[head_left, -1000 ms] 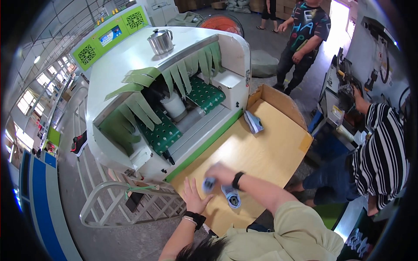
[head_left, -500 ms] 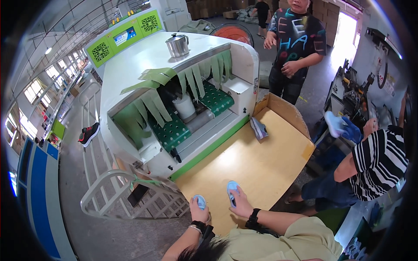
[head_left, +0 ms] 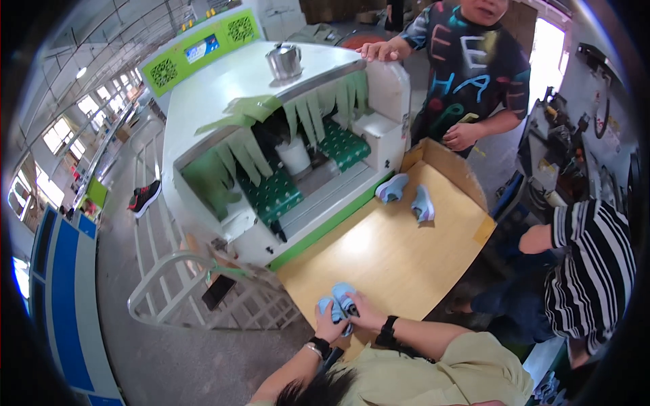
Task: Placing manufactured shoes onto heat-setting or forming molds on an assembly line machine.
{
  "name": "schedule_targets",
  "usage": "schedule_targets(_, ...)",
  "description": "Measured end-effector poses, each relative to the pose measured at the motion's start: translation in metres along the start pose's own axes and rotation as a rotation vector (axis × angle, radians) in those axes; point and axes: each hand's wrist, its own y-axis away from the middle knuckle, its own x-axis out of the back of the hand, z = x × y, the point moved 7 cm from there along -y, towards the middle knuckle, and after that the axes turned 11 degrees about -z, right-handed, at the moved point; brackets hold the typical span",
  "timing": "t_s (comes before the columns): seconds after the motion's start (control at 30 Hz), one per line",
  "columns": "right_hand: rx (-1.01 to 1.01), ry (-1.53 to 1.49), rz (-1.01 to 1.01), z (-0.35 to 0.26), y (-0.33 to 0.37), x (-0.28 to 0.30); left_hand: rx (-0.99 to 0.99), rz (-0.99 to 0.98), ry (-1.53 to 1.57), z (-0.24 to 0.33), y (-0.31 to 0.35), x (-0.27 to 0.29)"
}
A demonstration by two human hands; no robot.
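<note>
Workshop floor (head_left: 156, 365) is surrounding a big white machine (head_left: 203, 88), whose green strips (head_left: 298, 122) are hanging across its opening, probably for screening the inside. A wooden table (head_left: 365, 243) is adjoining the machine's front, likely for bringing work within reach. Its cardboard wall (head_left: 455, 172) is bounding the far right end, presumably guarding against things sliding off. One co-worker (head_left: 474, 74) is leaning a hand on the machine's corner; another, in stripes (head_left: 588, 257), is occupying the right side, so both are limiting access there. A metal rack (head_left: 179, 256) is crowding the left (a dark shoe (head_left: 144, 197) is sitting apparently on its bars). A pot (head_left: 284, 62) is standing on the machine's top. Two blue shoes are lying near each other at the table's far end, one (head_left: 392, 189) beside the machine's edge, one (head_left: 423, 204) nearer the cardboard. At the near end, the left hand (head_left: 330, 327) is holding the left shoe (head_left: 326, 308) and the right hand (head_left: 369, 315) the right shoe (head_left: 342, 292), side by side, seemingly for matching them. Fingers are curling narrowly around both.
</note>
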Motion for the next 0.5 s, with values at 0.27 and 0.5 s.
schedule_targets(0.27,-0.074,-0.047,-0.119,0.040,-0.013,0.075,-0.025,0.051,0.168,0.012,-0.002,0.050)
schedule_targets(0.5,0.012,0.472,-0.180,0.080,0.001,0.058,-0.104,0.255,0.033,0.040,0.092,0.184)
